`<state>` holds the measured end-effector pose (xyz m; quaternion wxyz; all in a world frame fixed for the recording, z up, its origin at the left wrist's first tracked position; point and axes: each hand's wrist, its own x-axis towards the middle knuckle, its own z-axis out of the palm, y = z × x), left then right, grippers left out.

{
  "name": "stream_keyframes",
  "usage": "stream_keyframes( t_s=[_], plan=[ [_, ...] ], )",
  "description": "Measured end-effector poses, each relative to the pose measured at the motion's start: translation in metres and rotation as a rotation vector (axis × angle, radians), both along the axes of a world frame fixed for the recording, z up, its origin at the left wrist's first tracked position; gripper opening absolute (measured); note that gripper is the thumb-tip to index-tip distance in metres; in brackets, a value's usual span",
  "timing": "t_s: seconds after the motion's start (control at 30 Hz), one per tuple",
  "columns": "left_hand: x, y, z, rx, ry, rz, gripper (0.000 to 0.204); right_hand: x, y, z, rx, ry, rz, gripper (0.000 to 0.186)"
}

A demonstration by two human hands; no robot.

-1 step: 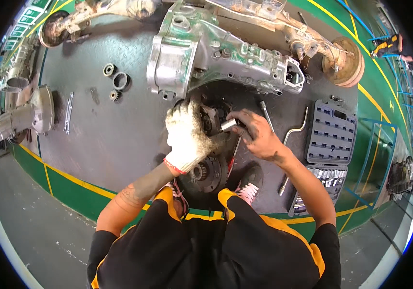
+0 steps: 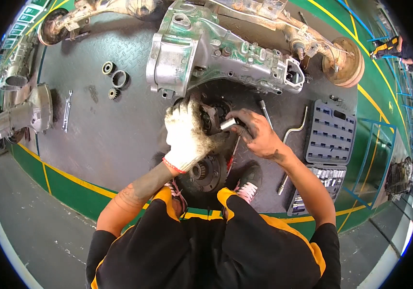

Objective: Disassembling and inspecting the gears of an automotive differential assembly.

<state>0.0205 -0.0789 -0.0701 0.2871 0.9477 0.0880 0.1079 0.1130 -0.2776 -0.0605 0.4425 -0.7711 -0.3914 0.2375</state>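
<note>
My left hand (image 2: 185,135), in a soiled white knit glove, grips the top of a dark metal gear assembly (image 2: 209,118), hiding part of it. My right hand (image 2: 259,137), bare and smudged, holds a short silver socket (image 2: 228,124) between thumb and fingers at that assembly's right side. Below them, between my shoes, lies a round dark flange with a toothed centre (image 2: 201,176). A red-handled tool (image 2: 231,161) lies beside it, and a socket wrench (image 2: 264,110) is behind my right hand.
A large gearbox housing (image 2: 221,58) and rusty axles (image 2: 332,58) lie behind. Small rings and gears (image 2: 119,78), spanners (image 2: 67,111) and other housings (image 2: 35,108) are left. An open socket case (image 2: 329,130) and bent bar (image 2: 295,129) are right. Another person (image 2: 389,47) is at far right.
</note>
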Motion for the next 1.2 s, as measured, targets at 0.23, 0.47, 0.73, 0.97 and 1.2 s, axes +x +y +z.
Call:
stream_keyframes(
  t_s=[0.23, 0.47, 0.73, 0.97, 1.2],
  plan=[
    [-0.005, -0.002, -0.016, 0.08, -0.008, 0.038, 0.11, 0.019, 0.017, 0.01, -0.239, -0.084, 0.139, 0.019],
    [-0.006, 0.001, -0.009, -0.062, 0.091, 0.054, 0.107, 0.037, 0.028, 0.002, -0.433, -0.425, 0.345, 0.028],
    [-0.006, -0.001, -0.006, -0.063, 0.101, 0.069, 0.108, 0.042, 0.002, -0.054, -0.158, -0.532, 0.621, 0.031],
    [-0.005, 0.002, -0.012, -0.044, 0.094, 0.062, 0.113, 0.0, -0.039, -0.089, -0.283, -0.356, 0.12, 0.033],
    [-0.006, 0.004, -0.003, -0.024, 0.121, 0.055, 0.115, -0.059, -0.103, -0.15, -0.681, -0.407, -0.29, 0.053]
  ],
)
